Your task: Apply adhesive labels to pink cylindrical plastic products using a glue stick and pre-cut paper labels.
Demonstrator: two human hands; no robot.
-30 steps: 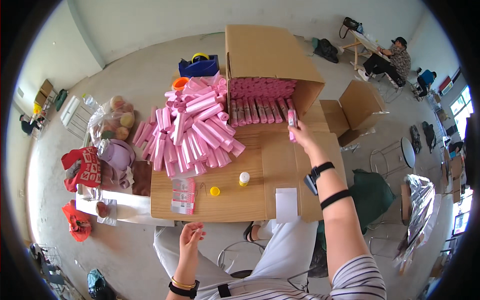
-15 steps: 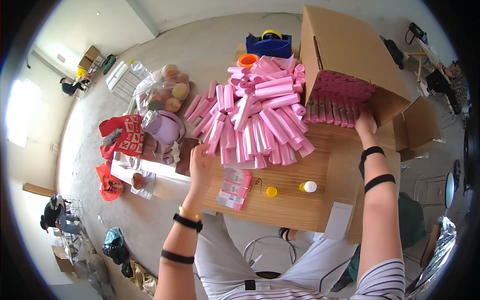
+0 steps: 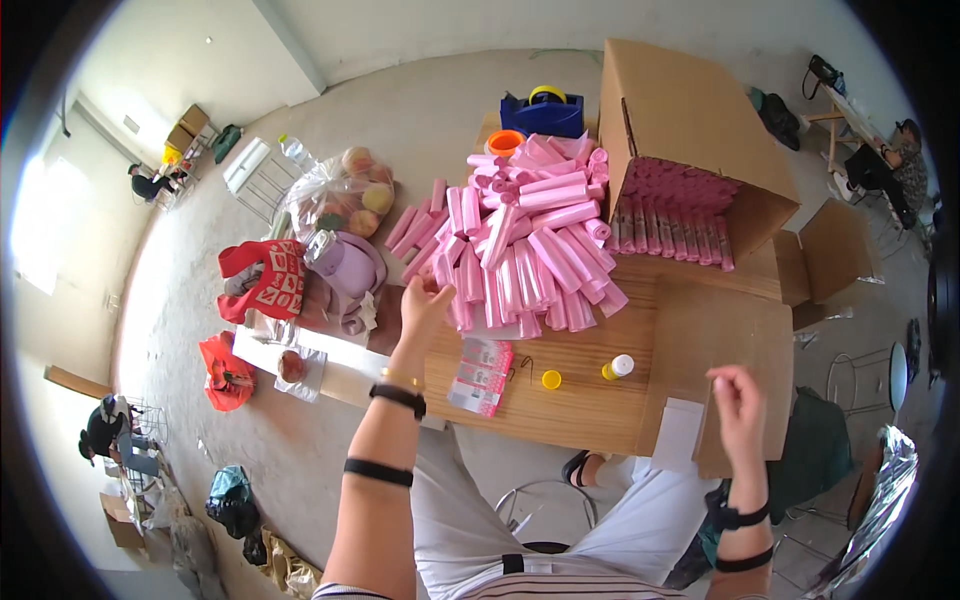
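Observation:
A large heap of pink plastic rolls (image 3: pixel 530 250) lies in the middle of the wooden table. At the heap's left edge is my left hand (image 3: pixel 424 308), its fingers bent and apart, close to the nearest rolls; I see nothing held in it. My right hand (image 3: pixel 740 408) hovers over a flat cardboard flap (image 3: pixel 705 330) at the table's right, fingers curled together with nothing visible in them. Beyond it, an open cardboard box (image 3: pixel 700 120) lies on its side with its mouth toward me. A row of upright pink rolls (image 3: pixel 670 230) lines its opening.
Near me lie a pink-and-white printed sheet (image 3: pixel 480 375), a yellow cap (image 3: pixel 551 380) and a small white-topped bottle (image 3: pixel 618 367). A blue tape dispenser (image 3: pixel 542 115) and an orange tape ring (image 3: pixel 505 142) stand behind the heap. Bags and a lilac bottle (image 3: pixel 340 262) crowd the left.
My right hand has come out of the box opening and back toward me, over the flap. The left hand has shifted slightly right along the heap's edge. The view has shifted a little.

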